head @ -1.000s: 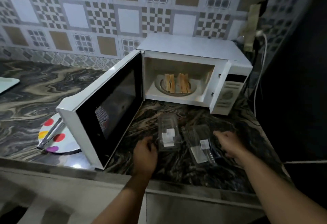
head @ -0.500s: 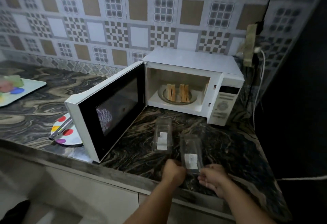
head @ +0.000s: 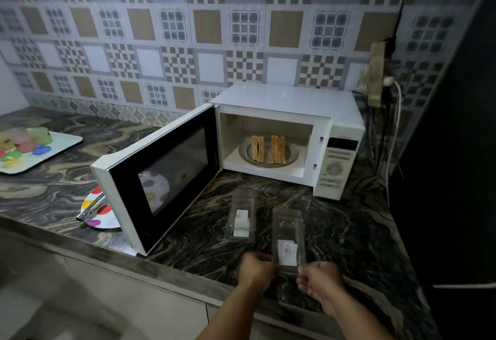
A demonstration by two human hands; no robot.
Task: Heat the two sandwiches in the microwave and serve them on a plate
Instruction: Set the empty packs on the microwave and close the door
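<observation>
Both sandwiches (head: 268, 149) stand on edge in the open microwave (head: 290, 135). They look soft, light and crumbly; lift by the flat sides. Left hand (head: 255, 271) and right hand (head: 320, 280) each pinch the empty box (head: 288, 237) on the surface (head: 349, 232), grip closed.

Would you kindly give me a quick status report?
Left hand and right hand both grip the near clear container. Two sandwiches upright on the turntable, microwave door wide open. Nothing blocking.
</observation>
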